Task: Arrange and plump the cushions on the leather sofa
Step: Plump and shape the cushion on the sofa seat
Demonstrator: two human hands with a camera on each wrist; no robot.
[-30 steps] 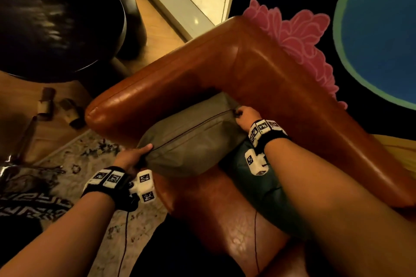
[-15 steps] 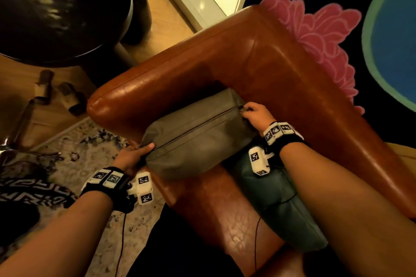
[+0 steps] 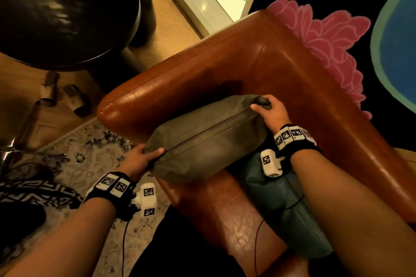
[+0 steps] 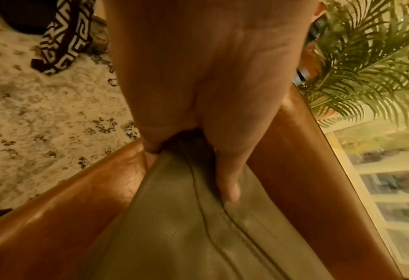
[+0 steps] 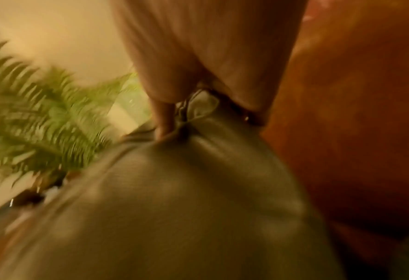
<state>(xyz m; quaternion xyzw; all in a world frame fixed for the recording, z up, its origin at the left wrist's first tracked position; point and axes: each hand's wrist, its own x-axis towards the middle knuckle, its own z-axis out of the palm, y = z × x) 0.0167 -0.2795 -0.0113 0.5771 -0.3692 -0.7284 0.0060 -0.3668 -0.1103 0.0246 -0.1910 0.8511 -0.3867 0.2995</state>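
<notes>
A grey-olive cushion [image 3: 209, 139] with a dark seam lies in the corner of the brown leather sofa [image 3: 225, 69], against its armrest. My left hand [image 3: 146, 155] grips the cushion's near-left corner, thumb on top; the left wrist view shows the fingers [image 4: 225, 174] curled over the cushion [image 4: 198, 236]. My right hand [image 3: 267, 108] pinches the far-right corner by the backrest. The blurred right wrist view shows that corner bunched in the fingers [image 5: 165, 117] above the cushion [image 5: 174, 208]. A teal cushion [image 3: 286, 209] lies on the seat under my right forearm.
A round black table [image 3: 56, 11] stands left of the armrest. A patterned pale rug [image 3: 74, 164] covers the floor in front. A palm plant [image 4: 366, 66] stands beyond the sofa by a window. A pink-flowered dark wall [image 3: 326, 40] rises behind the backrest.
Both hands have kept their grip on the grey cushion's corners. The right hand has bunched more of its corner, and the cushion stands a little fuller against the armrest.
</notes>
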